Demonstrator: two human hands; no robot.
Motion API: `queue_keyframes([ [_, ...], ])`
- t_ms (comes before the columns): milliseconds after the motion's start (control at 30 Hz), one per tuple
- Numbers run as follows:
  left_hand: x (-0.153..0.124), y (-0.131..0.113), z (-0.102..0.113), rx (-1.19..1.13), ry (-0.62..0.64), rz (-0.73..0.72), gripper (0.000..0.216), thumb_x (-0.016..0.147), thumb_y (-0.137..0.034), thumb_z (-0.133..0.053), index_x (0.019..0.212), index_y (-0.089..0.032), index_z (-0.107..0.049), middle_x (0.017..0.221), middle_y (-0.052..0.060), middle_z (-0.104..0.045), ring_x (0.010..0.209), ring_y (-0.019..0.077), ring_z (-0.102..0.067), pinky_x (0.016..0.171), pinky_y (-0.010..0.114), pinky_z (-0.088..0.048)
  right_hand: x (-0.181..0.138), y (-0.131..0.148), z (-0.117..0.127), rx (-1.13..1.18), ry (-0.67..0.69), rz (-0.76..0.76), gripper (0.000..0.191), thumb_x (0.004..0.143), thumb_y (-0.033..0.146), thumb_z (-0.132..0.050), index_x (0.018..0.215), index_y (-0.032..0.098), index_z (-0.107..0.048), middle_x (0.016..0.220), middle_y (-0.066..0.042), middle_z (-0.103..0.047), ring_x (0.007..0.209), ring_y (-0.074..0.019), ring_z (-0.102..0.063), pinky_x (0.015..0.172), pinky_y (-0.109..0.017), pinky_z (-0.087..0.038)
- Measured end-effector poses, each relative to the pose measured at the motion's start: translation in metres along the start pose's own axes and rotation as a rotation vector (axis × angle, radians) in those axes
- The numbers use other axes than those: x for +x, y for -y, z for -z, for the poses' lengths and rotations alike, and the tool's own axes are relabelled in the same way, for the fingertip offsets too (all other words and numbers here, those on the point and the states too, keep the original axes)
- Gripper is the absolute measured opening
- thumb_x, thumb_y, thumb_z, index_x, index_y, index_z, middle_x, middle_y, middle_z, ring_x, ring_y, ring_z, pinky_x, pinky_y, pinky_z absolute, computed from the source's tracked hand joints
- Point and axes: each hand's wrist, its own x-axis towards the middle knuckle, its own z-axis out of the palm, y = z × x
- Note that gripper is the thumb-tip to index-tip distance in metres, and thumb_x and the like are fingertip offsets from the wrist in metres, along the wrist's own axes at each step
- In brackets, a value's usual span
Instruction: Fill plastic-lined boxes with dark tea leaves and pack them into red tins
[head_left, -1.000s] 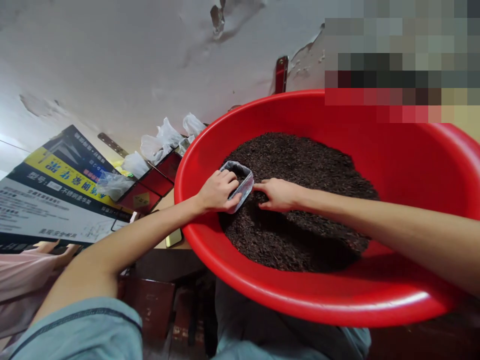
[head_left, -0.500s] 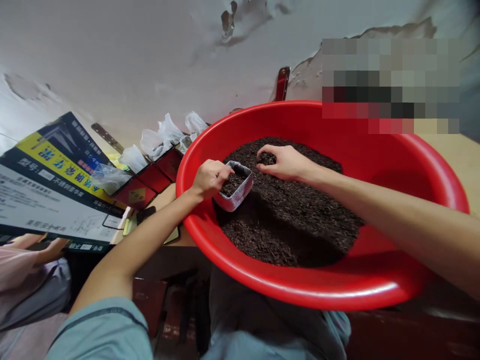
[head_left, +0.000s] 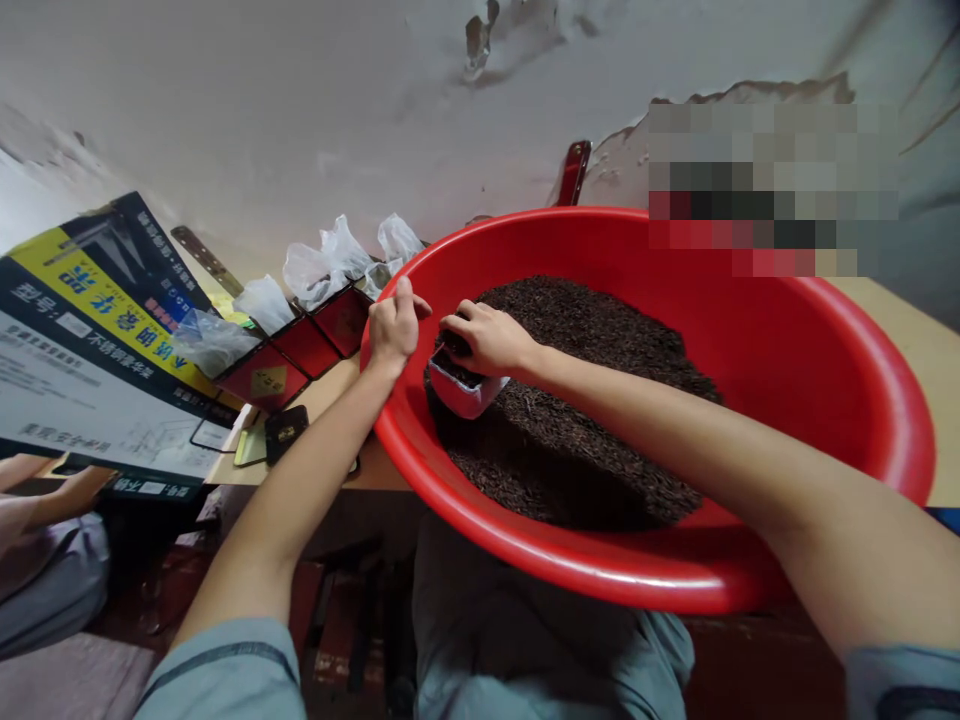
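A large red plastic basin holds a heap of dark, dry loose leaves that look like tea. On the heap, against the basin's left inner side, sits a small rectangular container with pale, frosted-looking walls. My right hand is over its opening, fingers curled round a dark clump of the leaves. My left hand is at the basin's left rim, just beside the container and apart from it. Its thumb points up and a finger stretches out; the other fingers are partly hidden.
Left of the basin stand red boxes with clear plastic bags rising from them. A black flat object lies on the table. Beyond leans a printed carton. Another person sits at far left. The wall is peeling.
My right hand has moved left from the heap to the container's opening with its clump of leaves. My left hand has let go of the container and shifted up and left to the rim.
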Motion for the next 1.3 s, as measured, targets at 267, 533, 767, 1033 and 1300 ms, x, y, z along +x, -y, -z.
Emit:
queue_keyframes([
  [267, 0.0, 0.005, -0.006, 0.073, 0.148, -0.078, 0.07, 0.106, -0.058, -0.025, 0.076, -0.02, -0.076, 0.083, 0.007, -0.08, 0.086, 0.0207, -0.075, 0.092, 0.031, -0.054, -0.007, -0.018, -0.005, 0.129, -0.068, 0.074, 0.035, 0.101, 0.043, -0.054, 0.119, 0.017, -0.071, 0.13, -0.016, -0.06, 0.112, -0.0254, -0.062, 0.096, -0.039, -0.053],
  [533, -0.006, 0.007, -0.012, 0.122, 0.546, -0.204, 0.064, 0.106, -0.055, -0.024, 0.14, -0.012, -0.058, 0.148, 0.015, -0.061, 0.14, 0.0245, -0.055, 0.119, 0.039, -0.039, -0.028, -0.035, 0.048, -0.016, 0.114, -0.017, 0.038, 0.1, 0.043, -0.058, 0.128, 0.021, -0.072, 0.128, -0.012, -0.07, 0.116, -0.0283, -0.066, 0.098, -0.039, -0.051],
  [767, -0.026, -0.017, -0.019, 0.436, 0.898, -0.568, 0.086, 0.102, -0.069, -0.029, 0.163, -0.008, -0.027, 0.172, 0.021, -0.019, 0.162, 0.0291, -0.013, 0.132, 0.049, -0.007, -0.113, -0.093, 0.034, -0.162, 0.355, -0.35, 0.061, 0.101, 0.057, -0.047, 0.147, 0.019, -0.057, 0.14, -0.019, -0.063, 0.121, -0.0366, -0.064, 0.098, -0.05, -0.054],
  [1033, -0.019, -0.027, -0.029, 0.486, 0.888, -0.515, 0.104, 0.093, -0.08, -0.039, 0.168, -0.014, -0.007, 0.173, 0.021, 0.0, 0.161, 0.033, 0.004, 0.131, 0.056, -0.004, -0.119, -0.117, 0.017, -0.012, 0.445, -0.456, 0.075, 0.098, 0.071, -0.04, 0.154, 0.023, -0.051, 0.155, -0.021, -0.051, 0.134, -0.046, -0.055, 0.109, -0.07, -0.042],
  [1300, -0.021, -0.027, -0.061, 0.51, 0.754, -0.373, 0.063, 0.106, -0.037, -0.027, 0.162, -0.009, -0.028, 0.172, 0.02, -0.022, 0.161, 0.0272, -0.01, 0.131, 0.054, -0.014, -0.118, -0.125, 0.015, 0.121, 0.398, -0.374, 0.076, 0.095, 0.072, -0.049, 0.15, 0.021, -0.056, 0.152, -0.022, -0.053, 0.14, -0.0436, -0.051, 0.116, -0.065, -0.038],
])
